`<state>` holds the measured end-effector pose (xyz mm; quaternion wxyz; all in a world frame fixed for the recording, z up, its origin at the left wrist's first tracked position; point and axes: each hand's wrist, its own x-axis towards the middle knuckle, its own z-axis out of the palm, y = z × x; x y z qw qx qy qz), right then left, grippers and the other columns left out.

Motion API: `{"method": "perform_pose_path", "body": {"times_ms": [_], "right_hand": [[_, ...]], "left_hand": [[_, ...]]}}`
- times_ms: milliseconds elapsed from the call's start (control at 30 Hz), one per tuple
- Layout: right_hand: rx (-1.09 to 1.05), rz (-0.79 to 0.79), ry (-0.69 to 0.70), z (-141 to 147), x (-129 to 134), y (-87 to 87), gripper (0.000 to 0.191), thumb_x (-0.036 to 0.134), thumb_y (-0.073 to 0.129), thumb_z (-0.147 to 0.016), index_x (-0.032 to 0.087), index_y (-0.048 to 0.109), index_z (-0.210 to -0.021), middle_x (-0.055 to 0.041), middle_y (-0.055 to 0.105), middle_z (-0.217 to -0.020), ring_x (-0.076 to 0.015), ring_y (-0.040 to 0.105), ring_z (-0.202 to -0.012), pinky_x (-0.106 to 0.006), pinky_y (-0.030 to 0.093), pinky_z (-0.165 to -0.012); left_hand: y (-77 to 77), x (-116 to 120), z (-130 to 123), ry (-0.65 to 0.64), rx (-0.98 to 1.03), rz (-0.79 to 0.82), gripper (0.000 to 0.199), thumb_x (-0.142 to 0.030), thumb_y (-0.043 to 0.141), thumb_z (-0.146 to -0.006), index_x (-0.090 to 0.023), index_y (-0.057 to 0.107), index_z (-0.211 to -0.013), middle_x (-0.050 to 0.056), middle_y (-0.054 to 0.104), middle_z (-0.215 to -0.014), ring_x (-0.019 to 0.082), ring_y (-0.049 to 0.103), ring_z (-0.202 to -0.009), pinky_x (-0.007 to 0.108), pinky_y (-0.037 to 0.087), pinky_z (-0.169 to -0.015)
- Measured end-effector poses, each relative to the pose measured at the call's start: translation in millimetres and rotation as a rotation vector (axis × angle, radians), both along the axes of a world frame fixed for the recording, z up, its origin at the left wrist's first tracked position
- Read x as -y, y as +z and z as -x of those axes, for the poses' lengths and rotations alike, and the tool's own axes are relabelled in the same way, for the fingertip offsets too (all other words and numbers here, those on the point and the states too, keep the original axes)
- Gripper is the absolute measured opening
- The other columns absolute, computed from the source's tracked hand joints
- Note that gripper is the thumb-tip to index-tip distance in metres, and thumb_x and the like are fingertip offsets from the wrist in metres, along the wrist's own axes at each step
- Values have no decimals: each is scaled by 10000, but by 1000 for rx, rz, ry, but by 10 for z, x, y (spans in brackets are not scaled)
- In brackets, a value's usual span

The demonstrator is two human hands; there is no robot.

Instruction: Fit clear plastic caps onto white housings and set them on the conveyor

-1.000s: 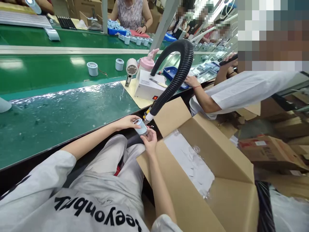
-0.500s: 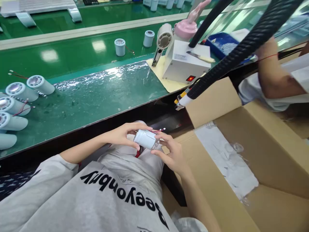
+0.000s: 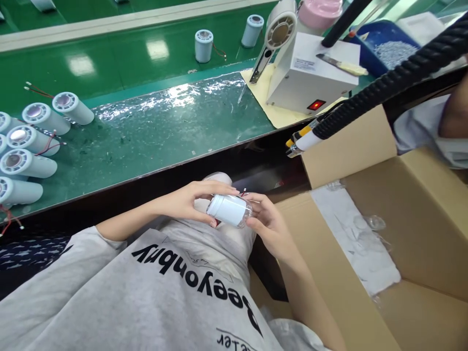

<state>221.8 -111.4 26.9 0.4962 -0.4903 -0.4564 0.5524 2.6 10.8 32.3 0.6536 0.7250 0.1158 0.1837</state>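
Above my lap, both hands grip a pale blue cylinder [image 3: 228, 209] lying on its side. My left hand [image 3: 197, 201] has its thumb and fingers closed around the left end. At the other end, the fingers and thumb of my right hand [image 3: 269, 225] pinch a clear plastic piece [image 3: 245, 214] that sits against the cylinder. A thin wire with a small connector [image 3: 244, 191] pokes out above it near my fingertips. Part of the far side is hidden behind my fingers.
Several similar cylinders [image 3: 31, 163] with wires lie on the green bench [image 3: 157, 141] at left. Two stand farther back. A white box [image 3: 310, 73] with a red switch, a handheld fan [image 3: 280, 34] and a black hose [image 3: 387, 87] are at right, over an open cardboard box [image 3: 420, 214].
The view has shifted, so the bench things appear higher and farther right. Both hands still hold the cylinder, which has turned slightly; its wires show less now. The co-worker's arm shows less.
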Motion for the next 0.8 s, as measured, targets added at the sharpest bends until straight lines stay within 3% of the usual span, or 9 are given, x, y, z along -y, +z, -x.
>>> {"method": "perform_pose_path", "body": {"times_ms": [167,400,600,733,800], "right_hand": [[-57,107,-4,63,-35,-21,500,660,748,-810,259,591,-1065,-10,672,-824,-177,674,-711,-300,625,-636],[-206,324,22,150,-90,-68,648,796,722,-719,228,542,-972,4,679,-750,-162,672,-522,-272,587,-458],[-321,494,85,225,-128,-50,744,889,661,-670,200,533,-919,-8,663,-613,-147,614,-401,-200,451,-332],[-298,555,197,240,-111,-60,802,943,518,-714,162,589,-880,-27,612,-530,-148,562,-359,-213,402,-292],[-205,506,199,226,-76,-83,786,928,431,-784,163,598,-858,-29,600,-526,-148,539,-342,-231,401,-281]], "left_hand": [[-14,17,39,16,0,-7,703,-266,869,-739,-332,625,-1396,108,600,-1464,311,524,-1402,441,498,-1100],[-2,31,77,32,20,4,691,-261,860,-749,-332,626,-1395,110,599,-1464,308,525,-1401,427,510,-1088],[-41,44,91,28,6,-2,692,-278,860,-750,-339,621,-1397,100,584,-1477,304,507,-1416,436,500,-1099],[-73,84,88,50,24,-10,640,-271,846,-760,-311,646,-1367,113,612,-1416,294,562,-1345,390,547,-1016],[-61,117,88,74,6,7,610,-273,834,-768,-279,654,-1351,119,629,-1370,282,599,-1282,358,563,-971]]}}
